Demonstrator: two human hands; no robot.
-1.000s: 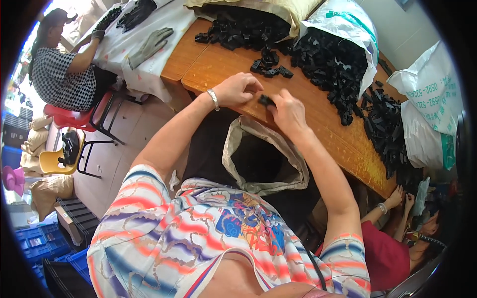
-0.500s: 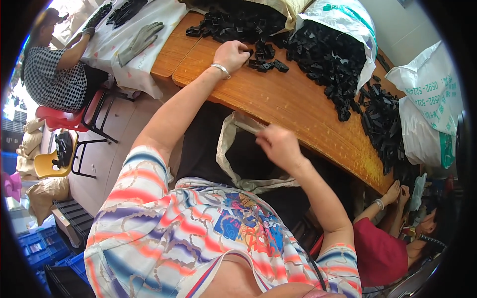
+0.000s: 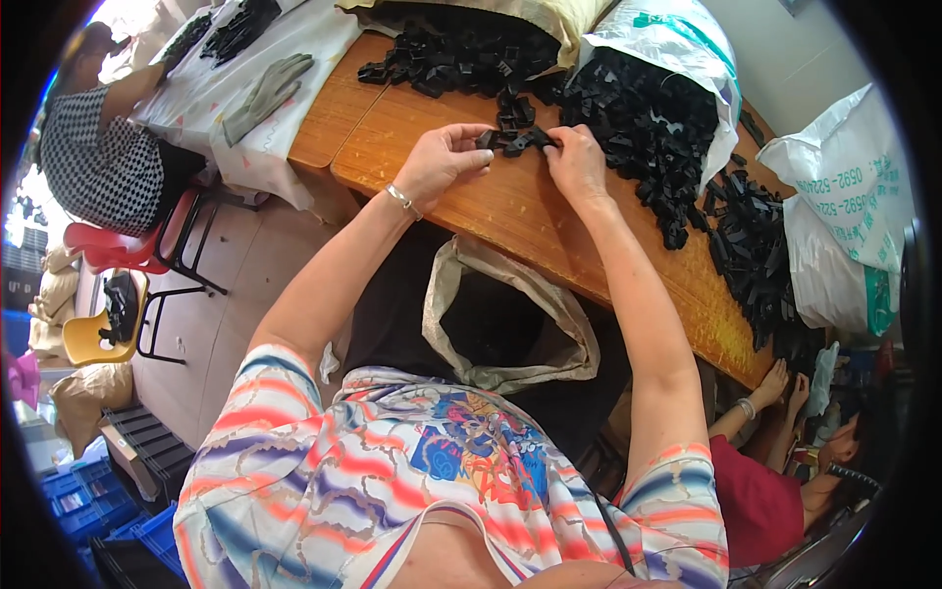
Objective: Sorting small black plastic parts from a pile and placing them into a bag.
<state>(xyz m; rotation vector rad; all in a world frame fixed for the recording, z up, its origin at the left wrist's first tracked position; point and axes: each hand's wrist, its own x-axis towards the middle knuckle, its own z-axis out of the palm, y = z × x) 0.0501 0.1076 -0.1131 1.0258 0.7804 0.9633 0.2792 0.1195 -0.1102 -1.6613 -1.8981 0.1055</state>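
Pinching small black plastic parts (image 3: pixel 517 140) between them, the left hand (image 3: pixel 446 157) and right hand (image 3: pixel 577 162) meet at upper centre of the frame over the wooden table (image 3: pixel 510 221), fingers curled closed on the pieces; a heap of black parts (image 3: pixel 648 118) spills from a white sack (image 3: pixel 677 39) just right, an open bag (image 3: pixel 505 319) below

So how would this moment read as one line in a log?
left hand: pinching black plastic part | right hand: on black parts | surface: wooden table | below: open bag
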